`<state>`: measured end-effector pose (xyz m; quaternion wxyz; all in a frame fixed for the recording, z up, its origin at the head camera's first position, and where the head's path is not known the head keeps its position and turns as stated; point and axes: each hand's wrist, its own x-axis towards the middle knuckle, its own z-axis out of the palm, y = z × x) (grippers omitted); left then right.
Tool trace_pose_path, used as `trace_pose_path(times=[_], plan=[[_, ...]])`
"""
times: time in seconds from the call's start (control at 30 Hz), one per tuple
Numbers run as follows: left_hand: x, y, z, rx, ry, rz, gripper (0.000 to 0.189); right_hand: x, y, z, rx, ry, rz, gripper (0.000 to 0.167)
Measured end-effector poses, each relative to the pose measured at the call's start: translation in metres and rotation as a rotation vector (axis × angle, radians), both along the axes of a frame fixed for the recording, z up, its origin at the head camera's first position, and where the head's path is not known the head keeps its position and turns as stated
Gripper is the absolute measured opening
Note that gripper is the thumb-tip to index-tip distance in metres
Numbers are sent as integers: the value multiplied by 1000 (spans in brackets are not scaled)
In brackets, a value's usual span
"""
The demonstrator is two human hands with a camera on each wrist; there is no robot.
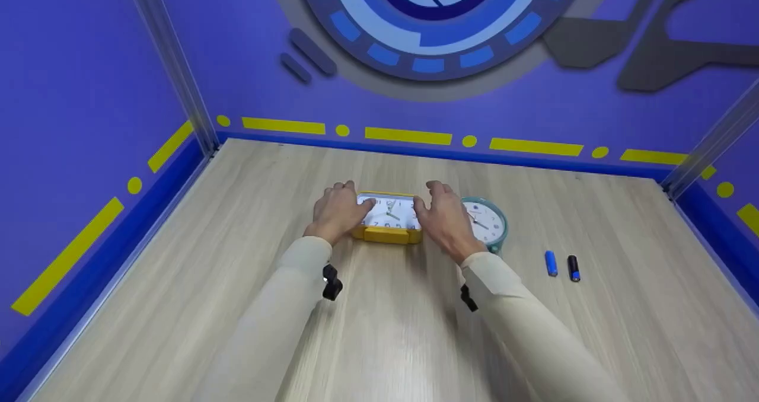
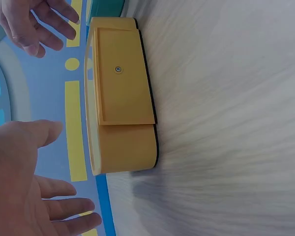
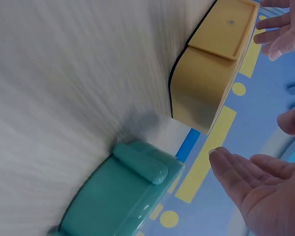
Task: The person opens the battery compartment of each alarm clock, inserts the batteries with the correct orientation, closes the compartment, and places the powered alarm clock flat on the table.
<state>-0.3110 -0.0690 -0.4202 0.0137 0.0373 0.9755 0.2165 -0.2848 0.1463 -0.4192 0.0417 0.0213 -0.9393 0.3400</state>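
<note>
A yellow rectangular clock [image 1: 388, 234] lies face up on the table, its panel with a screw [image 2: 118, 69] turned toward me. My left hand [image 1: 339, 210] hovers beside its left end with fingers spread. My right hand [image 1: 445, 217] is held over the gap at its right end, fingers relaxed. In the wrist views both hands appear apart from the clock, holding nothing. A round teal clock [image 1: 489, 220], also face up, lies just right of the right hand, which hides its left part. Its teal side [image 3: 108, 196] shows in the right wrist view.
Right of the teal clock, a blue battery [image 1: 551, 263] and a black battery [image 1: 573, 268] lie on the wooden table [image 1: 178, 307]. Blue printed panels [image 1: 249, 82] with yellow marks stand along the back and sides, joined by metal corner posts [image 1: 172, 58].
</note>
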Motion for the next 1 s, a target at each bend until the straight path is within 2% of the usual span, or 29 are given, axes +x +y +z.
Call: trace_pose_path(times=[0.2,0.43,0.77,0.9,1.0], plan=[[1,-2,-5,76,-2,31,61,0,-7,-5,-11,-11,-11,54],[1,-4,-12,164,-7,47,48,-2,-12,-9,68,-27,-27,49],[2,-7,-22,168,12,62,33,-4,-18,-18,214,-57,-7,37],[0,-8,-25,177,23,66,33,-5,-20,-22,271,-51,-2,36],[-1,-8,-27,187,17,63,35,-5,-22,-24,271,-53,-10,35]])
